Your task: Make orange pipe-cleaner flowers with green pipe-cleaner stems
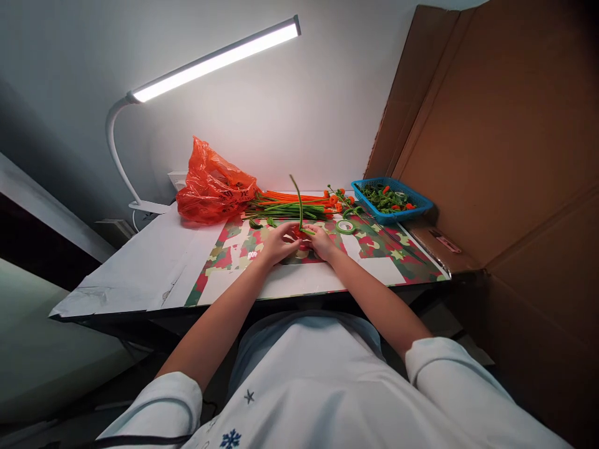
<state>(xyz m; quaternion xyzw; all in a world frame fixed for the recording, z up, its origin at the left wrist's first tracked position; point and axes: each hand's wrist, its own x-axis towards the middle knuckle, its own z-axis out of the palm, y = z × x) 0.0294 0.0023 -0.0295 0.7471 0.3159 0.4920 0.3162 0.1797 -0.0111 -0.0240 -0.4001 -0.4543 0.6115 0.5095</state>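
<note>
Both my hands meet over the front middle of the table. My left hand [279, 244] curls its fingers around the head of an orange flower [297, 232], whose green stem [298, 199] points up and bends to the left at the top. From the right, my right hand [322, 242] pinches a narrow green piece [307, 231] at the stem's lower end; whether it is leaf or tape I cannot tell. Fingers partly hide the bloom. A roll of green tape [345, 227] lies just beyond my right hand. Behind are bundled green stems [299, 211] and orange stems [290, 198].
An orange plastic bag [215, 187] sits at the back left, beside a lit desk lamp [218, 59]. A blue basket [393, 217] of leaves and orange blooms stands at the back right. Cardboard [505, 125] walls the right side. A pink-handled cutter [444, 240] lies near it.
</note>
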